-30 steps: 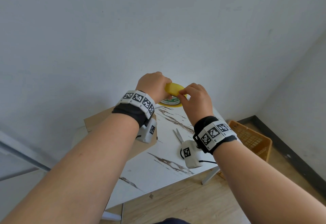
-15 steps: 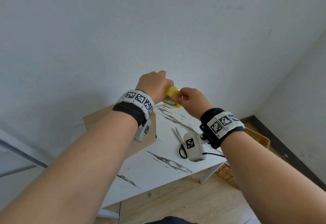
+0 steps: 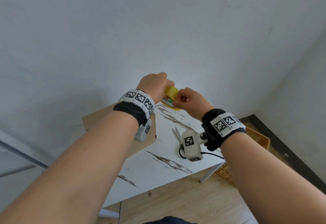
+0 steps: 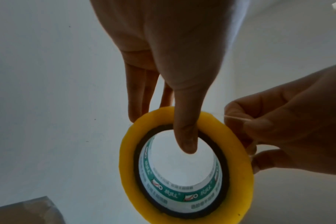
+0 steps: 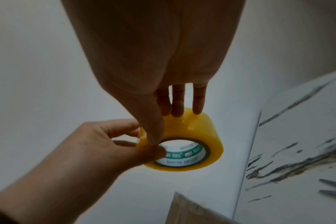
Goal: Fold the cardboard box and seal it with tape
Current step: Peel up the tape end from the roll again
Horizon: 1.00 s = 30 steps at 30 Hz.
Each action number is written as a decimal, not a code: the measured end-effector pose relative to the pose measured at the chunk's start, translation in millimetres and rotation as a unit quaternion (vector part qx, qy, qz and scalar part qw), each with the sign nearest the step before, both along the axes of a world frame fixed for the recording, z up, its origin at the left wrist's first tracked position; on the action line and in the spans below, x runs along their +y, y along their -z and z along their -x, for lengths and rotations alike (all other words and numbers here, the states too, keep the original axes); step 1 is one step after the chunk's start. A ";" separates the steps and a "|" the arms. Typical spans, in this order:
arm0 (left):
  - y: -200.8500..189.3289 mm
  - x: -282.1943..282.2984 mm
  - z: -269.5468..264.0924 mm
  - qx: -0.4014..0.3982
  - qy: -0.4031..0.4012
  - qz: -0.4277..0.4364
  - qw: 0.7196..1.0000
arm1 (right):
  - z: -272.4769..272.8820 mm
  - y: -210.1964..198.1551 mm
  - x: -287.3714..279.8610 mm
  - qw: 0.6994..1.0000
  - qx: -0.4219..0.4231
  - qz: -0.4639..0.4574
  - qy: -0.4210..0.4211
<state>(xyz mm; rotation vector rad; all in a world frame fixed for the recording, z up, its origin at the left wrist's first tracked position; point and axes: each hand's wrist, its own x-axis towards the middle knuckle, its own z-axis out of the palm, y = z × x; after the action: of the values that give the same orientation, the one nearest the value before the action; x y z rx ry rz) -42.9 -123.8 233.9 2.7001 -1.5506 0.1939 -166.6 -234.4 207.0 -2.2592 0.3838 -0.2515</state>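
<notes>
Since the earlier frame, right hand (image 3: 189, 103) has dropped lower, pinching the free end; left hand (image 3: 156, 85) grips the yellow round plastic tape roll (image 3: 171, 91). Thin film between fingers (image 5: 199, 103) may tear or restick.

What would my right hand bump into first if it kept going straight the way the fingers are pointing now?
The yellow tape roll. The right hand already has its fingers on the roll's outer face, with the left hand gripping the roll. Beyond the roll only the white wall shows, though depth is unclear.
</notes>
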 end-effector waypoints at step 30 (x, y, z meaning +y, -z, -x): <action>-10.7 2.0 1.9 0.046 -0.015 -0.027 0.998 | -1.6 -26.5 -7.2 0.996 0.056 -0.064 0.003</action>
<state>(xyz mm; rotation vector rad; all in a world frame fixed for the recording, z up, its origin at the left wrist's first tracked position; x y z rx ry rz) -44.8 -121.8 244.6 2.7321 -1.5127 0.0271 -165.0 -241.6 233.4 -2.1509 0.4524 -0.1010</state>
